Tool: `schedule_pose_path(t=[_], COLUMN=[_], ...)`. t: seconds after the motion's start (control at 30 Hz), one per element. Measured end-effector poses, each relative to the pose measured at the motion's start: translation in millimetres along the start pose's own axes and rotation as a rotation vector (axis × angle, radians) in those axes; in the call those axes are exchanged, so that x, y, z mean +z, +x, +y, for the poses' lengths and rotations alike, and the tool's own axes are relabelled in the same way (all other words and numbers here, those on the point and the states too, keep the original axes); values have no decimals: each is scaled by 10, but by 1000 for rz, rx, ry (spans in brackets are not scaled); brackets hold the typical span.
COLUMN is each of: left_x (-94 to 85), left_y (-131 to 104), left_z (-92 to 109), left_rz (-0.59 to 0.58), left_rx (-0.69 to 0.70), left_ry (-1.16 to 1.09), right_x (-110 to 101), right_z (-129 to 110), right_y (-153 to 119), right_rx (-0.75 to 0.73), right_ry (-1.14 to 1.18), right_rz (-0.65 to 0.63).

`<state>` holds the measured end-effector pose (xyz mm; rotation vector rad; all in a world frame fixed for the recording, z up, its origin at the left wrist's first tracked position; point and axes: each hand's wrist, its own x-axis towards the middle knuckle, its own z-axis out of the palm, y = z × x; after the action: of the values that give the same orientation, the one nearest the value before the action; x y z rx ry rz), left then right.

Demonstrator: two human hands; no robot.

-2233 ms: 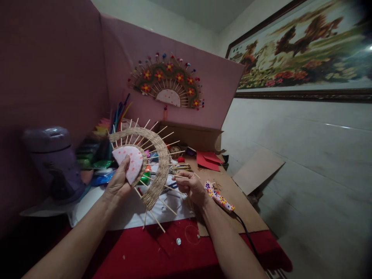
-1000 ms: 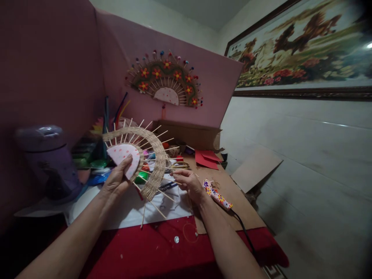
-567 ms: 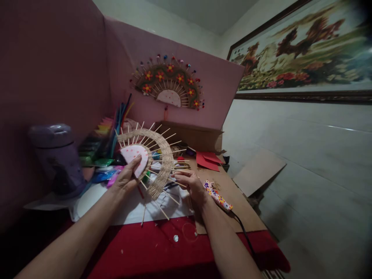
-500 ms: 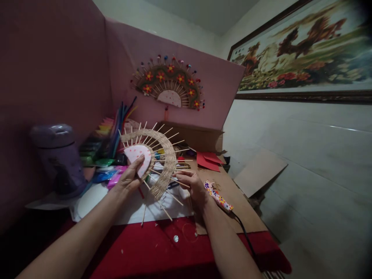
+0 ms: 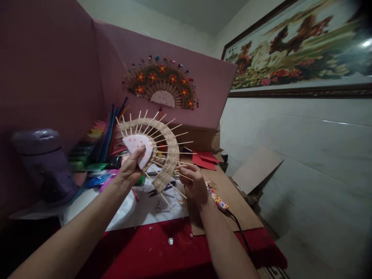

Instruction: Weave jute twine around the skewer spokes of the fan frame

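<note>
A half-woven fan [image 5: 170, 151] of thin wooden sticks, with a curved band of tan twine, is raised over the table. Its centre is a white half-circle with red spots [image 5: 135, 145]. My left hand [image 5: 132, 166] grips this centre, thumb on its front face. At the band's lower right outer edge, my right hand [image 5: 193, 180] has its fingers pinched together among the stick ends. Whether a strand of twine lies between those fingertips is too small to tell. The bare sticks fan outward past the band.
A finished fan with flowers [image 5: 162, 79] is on the pink board behind. To the left stand a purple bottle [image 5: 46, 166] and colourful craft packets. A patterned glue gun [image 5: 217, 199] with a black cord lies on cardboard at right, near red paper [image 5: 205, 161]. Red cloth [image 5: 139, 252] covers the front.
The fan, held in both hands, has risen slightly and turned a little. My right hand has shifted a bit upward along its edge. The whole view has swung slightly to the right.
</note>
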<state>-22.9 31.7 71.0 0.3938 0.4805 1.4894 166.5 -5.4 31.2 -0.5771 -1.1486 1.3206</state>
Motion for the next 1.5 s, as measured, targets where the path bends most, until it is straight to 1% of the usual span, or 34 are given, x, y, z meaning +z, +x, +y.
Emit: schedule_pose_path(t=[0.03,0.1,0.17,0.23,0.37,0.43,0.5,0.6,0.67,0.73,0.83,0.9,0.97,1.07,1.27,1.5], left_x=[28,71,104,133,180,202,229,280,306,310,283,262,251,249,239,209], left_y=[33,105,166,208,257,282,311,361,397,433,469,475,469,460,470,498], left_z=[25,70,108,146,216,239,247,234,218,206,204,205,200,181,136,111], left_rz=[-25,-112,-165,-163,-90,-81,-84,-94,-90,-79,-101,-121,-97,-60,-135,-125], left_rx=[71,133,146,168,249,307,348,321,283,248,174,136,125,120,97,81], left_ry=[26,58,77,76,53,43,39,40,25,-2,-36,-57,-73,-66,-59,-79], right_x=[-4,-9,-10,-12,-34,-46,-49,-39,-31,-28,-26,-17,1,38,86,72], right_z=[5,22,48,78,134,156,175,192,182,154,103,89,102,153,192,200], right_y=[9,27,46,64,79,78,79,97,113,122,112,97,82,70,63,53], right_rx=[-11,-39,-82,-154,-367,-432,-438,-389,-348,-276,-112,-41,-31,-30,11,34], right_ry=[-18,-70,-149,-264,-586,-705,-734,-643,-528,-355,-83,-1,21,32,-19,-47], right_rz=[10,42,94,171,379,429,421,388,369,339,250,190,148,119,107,112])
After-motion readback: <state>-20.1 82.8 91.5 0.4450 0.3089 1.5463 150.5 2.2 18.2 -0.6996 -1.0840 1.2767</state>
